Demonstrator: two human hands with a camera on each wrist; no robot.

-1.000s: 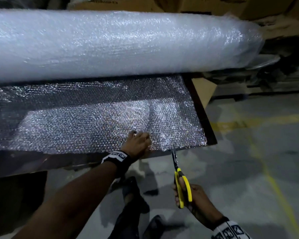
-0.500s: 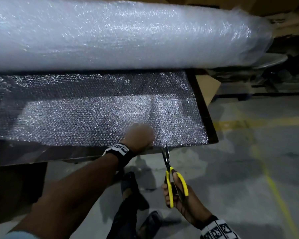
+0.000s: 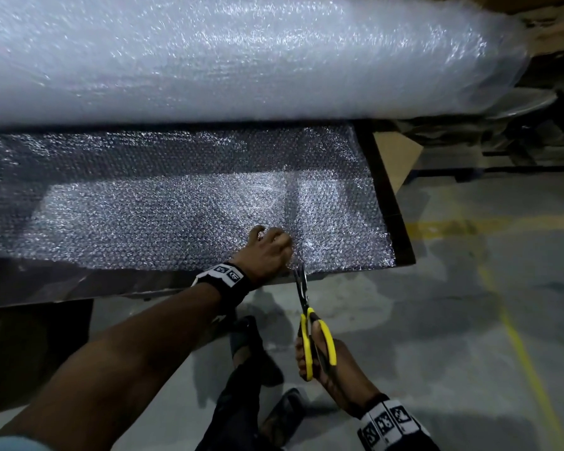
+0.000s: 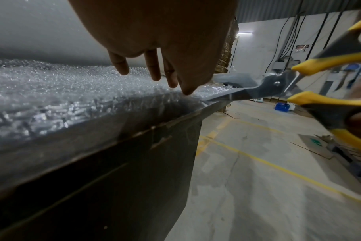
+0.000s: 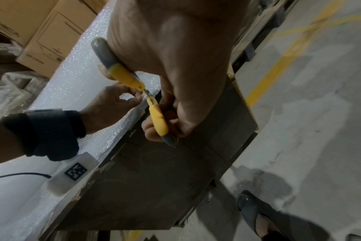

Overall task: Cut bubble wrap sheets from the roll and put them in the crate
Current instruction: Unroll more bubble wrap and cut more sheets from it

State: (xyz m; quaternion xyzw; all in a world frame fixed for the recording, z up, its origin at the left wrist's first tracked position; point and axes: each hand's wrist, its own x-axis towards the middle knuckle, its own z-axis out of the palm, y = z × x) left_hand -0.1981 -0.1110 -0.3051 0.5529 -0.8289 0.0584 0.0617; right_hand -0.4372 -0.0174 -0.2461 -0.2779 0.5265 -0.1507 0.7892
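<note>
A big white bubble wrap roll (image 3: 241, 60) lies across the back of a dark table (image 3: 388, 196). An unrolled sheet (image 3: 163, 206) covers the tabletop up to its front edge. My left hand (image 3: 267, 252) rests on the sheet at that edge; in the right wrist view its thumb and forefinger (image 5: 134, 97) pinch the wrap. My right hand (image 3: 329, 366) grips yellow-handled scissors (image 3: 303, 297) below the table edge. The parted blades (image 4: 237, 91) meet the sheet's front edge just right of my left thumb (image 4: 185, 88).
Cardboard boxes (image 5: 52, 37) stand behind the roll. The concrete floor (image 3: 469, 320) carries yellow lines to the right. A small blue crate (image 4: 281, 107) sits far off on the floor. My feet (image 3: 254, 349) are under the table's front edge.
The scissors have moved left and up until their blades reach the sheet's edge beside my left hand. My left hand has stayed at the front edge.
</note>
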